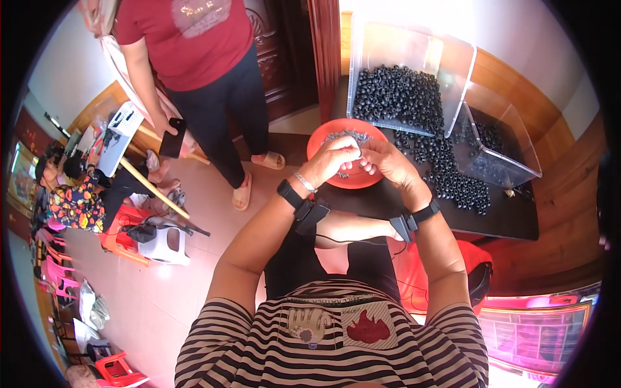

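Both of my hands meet over a round orange-red basin (315, 137) on the dark table. My left hand (332, 157) is closed, its thumb and fingers pinched together close to the right hand's fingertips. My right hand (391, 163) is also closed in a pinch, facing the left. What the fingertips hold is too small and too covered to make out. Small silvery metal pieces (352, 135) lie in the basin beneath my hands. To the right of the basin, many small black ring-like parts (456, 176) are spread in a loose heap on the table.
A large clear bin (460, 77) stands tilted at the back, with black parts inside. A smaller clear bin (511, 165) stands to its right. On the left, a person (194, 58) in a red shirt holds a phone (173, 139). Another person (77, 200) sits farther left near stools.
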`<state>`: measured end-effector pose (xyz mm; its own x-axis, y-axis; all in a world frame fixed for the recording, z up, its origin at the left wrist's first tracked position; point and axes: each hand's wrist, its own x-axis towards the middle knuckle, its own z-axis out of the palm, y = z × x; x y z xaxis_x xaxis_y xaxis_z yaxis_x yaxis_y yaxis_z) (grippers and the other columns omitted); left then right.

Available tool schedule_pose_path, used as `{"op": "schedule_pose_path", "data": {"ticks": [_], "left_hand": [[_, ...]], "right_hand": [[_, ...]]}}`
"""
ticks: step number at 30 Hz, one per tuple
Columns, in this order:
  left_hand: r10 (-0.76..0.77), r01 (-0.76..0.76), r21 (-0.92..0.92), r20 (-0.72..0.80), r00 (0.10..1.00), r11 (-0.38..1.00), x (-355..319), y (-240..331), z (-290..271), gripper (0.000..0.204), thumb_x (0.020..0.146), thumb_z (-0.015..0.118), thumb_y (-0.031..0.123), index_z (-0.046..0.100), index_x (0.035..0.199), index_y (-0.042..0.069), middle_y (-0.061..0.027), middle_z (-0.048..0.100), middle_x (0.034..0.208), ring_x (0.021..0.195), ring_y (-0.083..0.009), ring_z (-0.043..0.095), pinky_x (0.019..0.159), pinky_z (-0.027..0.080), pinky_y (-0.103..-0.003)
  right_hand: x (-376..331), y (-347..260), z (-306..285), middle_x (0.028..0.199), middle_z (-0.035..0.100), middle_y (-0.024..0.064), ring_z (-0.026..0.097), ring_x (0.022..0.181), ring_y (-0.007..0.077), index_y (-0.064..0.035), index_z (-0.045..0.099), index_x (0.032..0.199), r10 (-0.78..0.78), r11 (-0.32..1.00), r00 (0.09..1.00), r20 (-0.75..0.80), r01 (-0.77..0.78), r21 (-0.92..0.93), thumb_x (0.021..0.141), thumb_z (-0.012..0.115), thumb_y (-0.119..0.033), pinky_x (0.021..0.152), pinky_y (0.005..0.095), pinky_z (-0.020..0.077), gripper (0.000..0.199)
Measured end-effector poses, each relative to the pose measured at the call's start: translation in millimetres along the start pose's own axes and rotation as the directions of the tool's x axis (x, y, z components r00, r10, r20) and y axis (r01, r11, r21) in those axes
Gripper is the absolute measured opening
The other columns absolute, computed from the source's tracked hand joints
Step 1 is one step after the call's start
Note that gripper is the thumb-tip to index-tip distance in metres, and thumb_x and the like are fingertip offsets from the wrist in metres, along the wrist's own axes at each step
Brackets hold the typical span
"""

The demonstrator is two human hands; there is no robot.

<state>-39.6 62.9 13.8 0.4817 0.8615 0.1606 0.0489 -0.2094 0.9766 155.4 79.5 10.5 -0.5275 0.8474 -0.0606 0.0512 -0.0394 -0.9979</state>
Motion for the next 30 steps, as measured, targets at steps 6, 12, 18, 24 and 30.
{"op": "schedule_pose_path", "data": {"ticks": [6,12,18,24,30], "left_hand": [[0.016,-0.027,-0.109,-0.102,0.995,0.994,-11,7,-9,0.019,0.092,0.049,0.02,0.055,0.085,0.004,-0.0006,0.05,0.075,0.069,-0.0087,0.052,0.064,0.043,-0.024],[-0.037,-0.005,-0.42,-0.09,0.995,0.908,22,-28,10,0.013,0.084,0.059,0.02,0.059,0.084,0.006,-0.0022,0.058,0.068,0.057,-0.0101,0.057,0.05,0.046,-0.023],[-0.072,0.011,-0.328,-0.176,0.982,0.945,15,-34,22,0.021,0.085,0.054,0.024,0.054,0.075,0.005,-0.0022,0.055,0.067,0.054,-0.0112,0.057,0.046,0.044,-0.024],[-0.083,-0.018,-0.353,-0.268,0.96,0.935,14,-35,16,0.023,0.084,0.053,0.023,0.056,0.076,0.002,-0.0047,0.056,0.063,0.05,-0.0137,0.058,0.042,0.045,-0.024],[-0.092,0.003,-0.319,-0.263,0.96,0.948,17,-30,16,0.023,0.085,0.051,0.02,0.056,0.074,0.0,-0.0077,0.057,0.06,0.046,-0.0152,0.057,0.04,0.045,-0.025]], "right_hand": [[18,-1,10,0.076,0.058,-0.0017,0.051,0.067,0.0073,-0.0028,0.061,0.087,-0.081,0.995,0.996,0.021,0.082,-0.054,0.09,0.056,-0.017,0.062,0.0217,0.0417,0.016],[-6,-13,10,0.07,0.055,-0.0018,0.046,0.061,0.0055,-0.002,0.062,0.084,-0.202,0.957,0.972,-0.119,0.17,-0.235,0.089,0.052,-0.01,0.055,0.0211,0.0362,0.014],[-2,0,11,0.072,0.056,-0.0006,0.048,0.063,0.0066,-0.0013,0.06,0.086,-0.24,0.958,0.966,-0.095,0.219,-0.186,0.089,0.052,-0.007,0.057,0.0212,0.039,0.01],[-2,0,15,0.084,0.061,0.0019,0.056,0.073,0.0087,0.0008,0.059,0.097,-0.247,0.962,0.968,-0.041,0.24,-0.134,0.088,0.056,-0.002,0.065,0.0218,0.045,0.01],[-2,1,13,0.083,0.06,0.0009,0.052,0.074,0.0067,0.001,0.058,0.095,-0.308,0.91,0.951,-0.034,0.284,-0.301,0.09,0.058,-0.008,0.068,0.0213,0.0429,0.01]]}}
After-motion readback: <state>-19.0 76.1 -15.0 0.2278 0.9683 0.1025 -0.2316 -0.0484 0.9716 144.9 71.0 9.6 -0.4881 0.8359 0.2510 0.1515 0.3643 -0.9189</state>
